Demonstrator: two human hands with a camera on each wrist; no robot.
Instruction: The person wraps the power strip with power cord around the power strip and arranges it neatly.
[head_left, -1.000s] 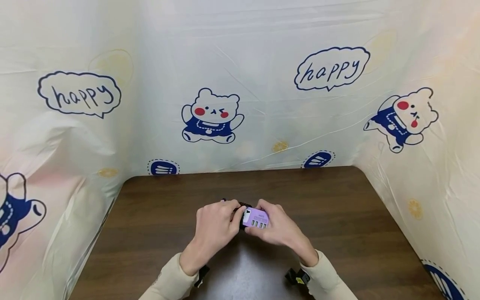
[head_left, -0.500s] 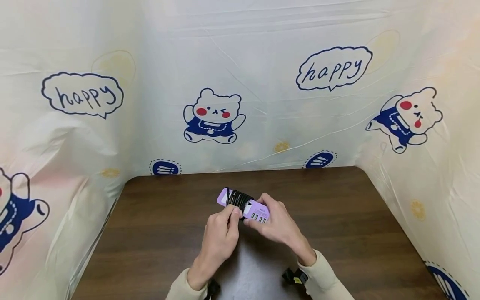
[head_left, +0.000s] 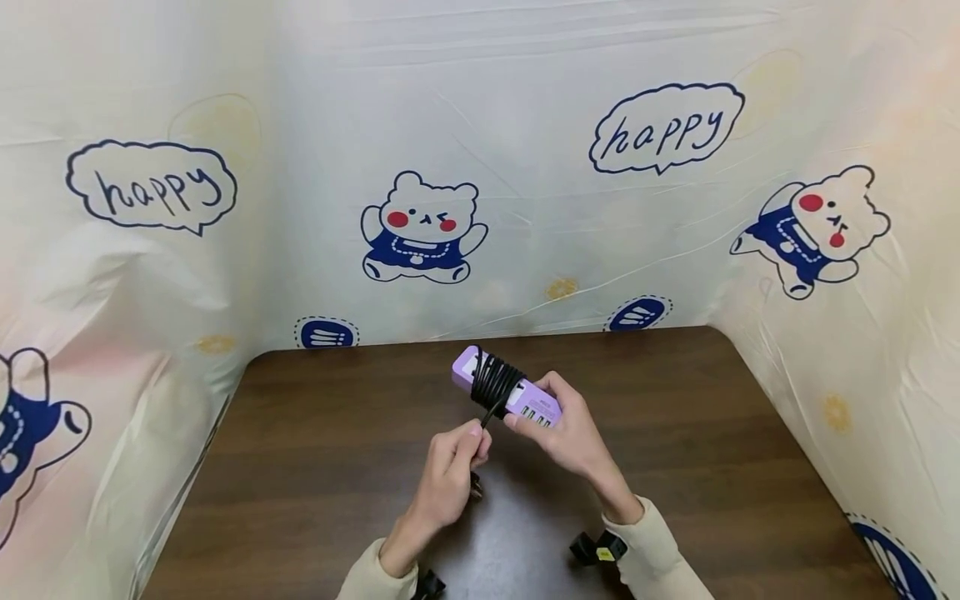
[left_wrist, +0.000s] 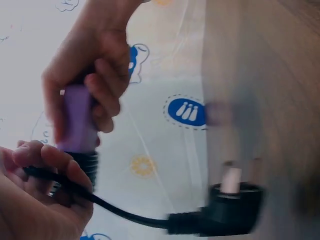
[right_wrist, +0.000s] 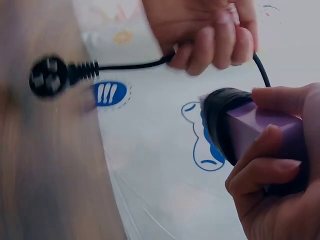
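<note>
A purple and white power strip (head_left: 537, 403) with a row of USB ports is held up over the table, tilted. Its black cord (head_left: 495, 382) is wound in several turns around the middle. My right hand (head_left: 573, 433) grips the lower right end between thumb and fingers. Just below the coil, my left hand (head_left: 450, 471) pinches the loose length of cord, which runs taut from the wraps. Past the left fingers, the cord's end hangs free with a black three-pin plug (right_wrist: 48, 76), also plain in the left wrist view, prongs bare. The strip's underside is hidden.
A dark brown wooden table (head_left: 337, 417) lies beneath both hands. A pale printed curtain (head_left: 525, 250) with bears and lettering encloses its back and sides. Small black devices (head_left: 597, 548) are strapped at both wrists.
The power strip has risen away from me and turned, showing its whole coil. My left hand has moved off the wraps, drawing the cord end down and toward me. The right hand keeps its grip.
</note>
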